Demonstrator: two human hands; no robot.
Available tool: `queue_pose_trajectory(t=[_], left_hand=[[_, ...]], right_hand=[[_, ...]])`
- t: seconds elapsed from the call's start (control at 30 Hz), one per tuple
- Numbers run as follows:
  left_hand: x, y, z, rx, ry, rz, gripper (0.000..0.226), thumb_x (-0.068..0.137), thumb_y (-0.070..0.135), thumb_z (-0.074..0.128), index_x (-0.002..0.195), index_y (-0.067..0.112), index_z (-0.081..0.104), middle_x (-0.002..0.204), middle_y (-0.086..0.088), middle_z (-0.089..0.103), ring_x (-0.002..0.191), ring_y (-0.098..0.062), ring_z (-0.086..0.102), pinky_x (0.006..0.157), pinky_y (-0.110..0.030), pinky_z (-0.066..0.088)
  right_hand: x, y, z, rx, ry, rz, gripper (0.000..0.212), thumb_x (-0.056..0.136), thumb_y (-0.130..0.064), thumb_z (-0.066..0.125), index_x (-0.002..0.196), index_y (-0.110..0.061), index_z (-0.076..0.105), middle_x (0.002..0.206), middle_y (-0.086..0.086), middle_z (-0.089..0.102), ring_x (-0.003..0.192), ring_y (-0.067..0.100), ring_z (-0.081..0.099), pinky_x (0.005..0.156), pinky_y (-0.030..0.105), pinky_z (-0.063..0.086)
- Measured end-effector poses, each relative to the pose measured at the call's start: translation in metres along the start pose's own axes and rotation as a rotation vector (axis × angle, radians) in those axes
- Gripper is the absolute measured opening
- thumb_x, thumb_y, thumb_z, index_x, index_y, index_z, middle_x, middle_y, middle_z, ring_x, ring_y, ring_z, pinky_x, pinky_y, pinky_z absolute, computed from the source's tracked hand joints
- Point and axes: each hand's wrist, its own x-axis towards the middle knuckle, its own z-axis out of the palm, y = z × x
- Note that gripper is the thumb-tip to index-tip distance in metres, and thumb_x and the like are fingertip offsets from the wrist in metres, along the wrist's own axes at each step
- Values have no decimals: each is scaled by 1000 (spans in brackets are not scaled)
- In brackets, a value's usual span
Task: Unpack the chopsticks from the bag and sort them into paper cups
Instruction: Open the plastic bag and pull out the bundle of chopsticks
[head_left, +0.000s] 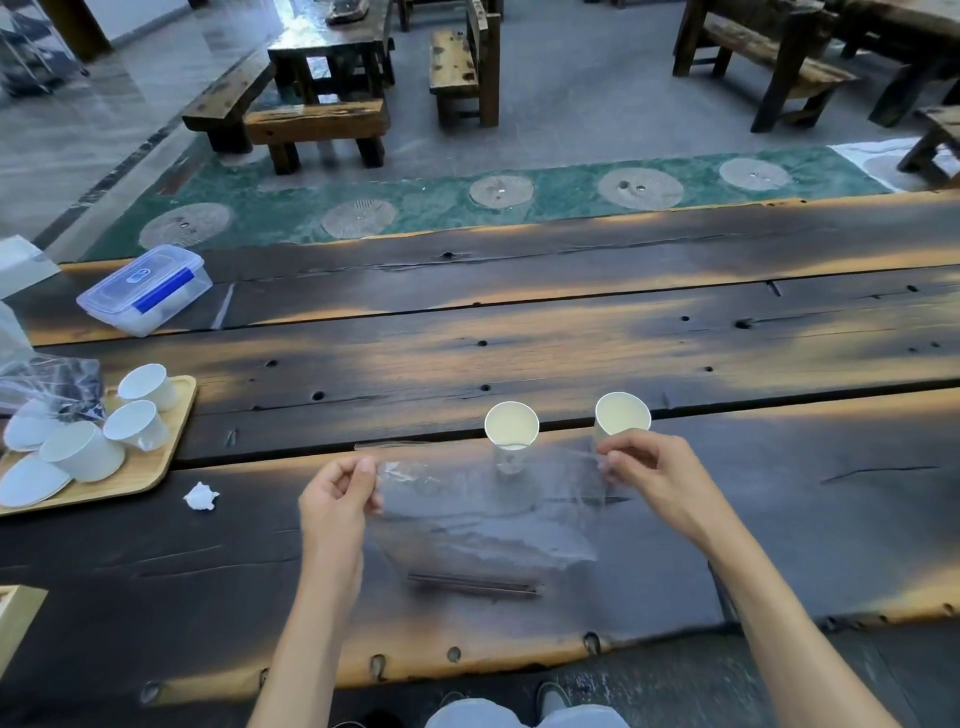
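A clear plastic bag (483, 514) hangs stretched between my hands above the dark wooden table (779, 519). My left hand (337, 493) pinches its upper left corner and my right hand (644, 473) pinches its upper right corner. Dark brown chopsticks (472, 583) lie across the bottom of the bag, near the tabletop. Two white paper cups stand upright just behind the bag: one cup (511, 423) in the middle, partly seen through the plastic, and another cup (621, 413) right beside my right hand.
A wooden tray (156, 467) at the left holds several white paper cups (83, 449) on their sides, lids, and a crumpled plastic bag (52, 387). A crumpled white tissue (201, 496) lies near it. A lidded plastic box (145, 288) sits at the far left.
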Motion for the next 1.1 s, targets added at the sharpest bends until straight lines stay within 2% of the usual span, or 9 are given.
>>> queue_pose_trajectory(t=[0.1, 0.23, 0.37, 0.47, 0.57, 0.67, 0.77, 0.97, 1.1], left_hand=[[1, 6, 5, 12, -68, 23, 15, 99, 7, 54, 93, 0, 66, 67, -4, 57, 57, -12, 49, 58, -25, 42], [4, 12, 9, 68, -174, 72, 16, 98, 7, 56, 86, 4, 66, 66, 2, 60, 59, -9, 51, 56, -17, 44], [9, 16, 8, 104, -263, 120, 14, 97, 6, 59, 87, 1, 67, 70, -1, 63, 64, -9, 55, 63, -14, 47], [11, 15, 4, 132, -269, 155, 12, 95, 7, 61, 89, 5, 71, 74, -2, 67, 70, -9, 58, 69, -15, 48], [12, 8, -3, 142, -227, 161, 10, 94, 13, 64, 98, 12, 73, 89, -1, 76, 84, -7, 67, 78, -15, 51], [12, -11, -8, 22, -5, 58, 25, 96, 19, 63, 120, 17, 66, 116, -4, 71, 108, -8, 65, 94, -22, 51], [3, -39, -5, -35, 114, -131, 31, 97, 26, 59, 127, 19, 57, 135, -15, 58, 126, -30, 55, 101, -37, 44], [-10, -75, -1, -473, -172, -791, 68, 92, 57, 51, 145, 15, 41, 144, -32, 48, 134, -45, 46, 114, -56, 33], [-12, -69, -15, -664, -319, -838, 53, 96, 47, 51, 125, 5, 65, 113, -21, 72, 101, -34, 70, 84, -48, 57]], right_hand=[[-5, -10, 11, -104, -52, -26, 24, 87, -25, 69, 111, -30, 68, 108, -16, 71, 102, -3, 63, 92, 23, 51], [2, -41, 38, -373, -248, -117, 69, 73, -59, 67, 134, -31, 54, 127, -17, 60, 117, 0, 54, 98, 28, 45], [19, -72, 62, -634, -371, -171, 35, 85, -45, 68, 114, -27, 62, 99, -8, 61, 88, 18, 55, 67, 29, 44], [25, -86, 75, -502, -564, -142, 10, 88, -29, 69, 92, -20, 66, 79, -8, 59, 74, 12, 53, 58, 22, 37], [25, -94, 84, -446, -624, -158, 11, 92, -15, 61, 81, -12, 62, 67, -8, 64, 54, -2, 54, 54, 21, 40], [22, -106, 87, -252, -677, -139, 15, 95, -10, 54, 80, -11, 56, 79, 3, 76, 56, 6, 66, 50, 16, 43], [19, -123, 82, 97, -771, -125, 18, 98, -12, 55, 81, -14, 57, 87, 5, 77, 62, 10, 69, 55, 23, 51], [19, -138, 50, 663, -760, -87, 15, 98, -19, 54, 87, -9, 59, 108, 24, 73, 77, 33, 74, 58, 28, 56], [23, -123, 18, 748, -544, -59, 17, 95, -20, 55, 94, -3, 59, 102, 20, 75, 75, 31, 75, 56, 27, 56]])
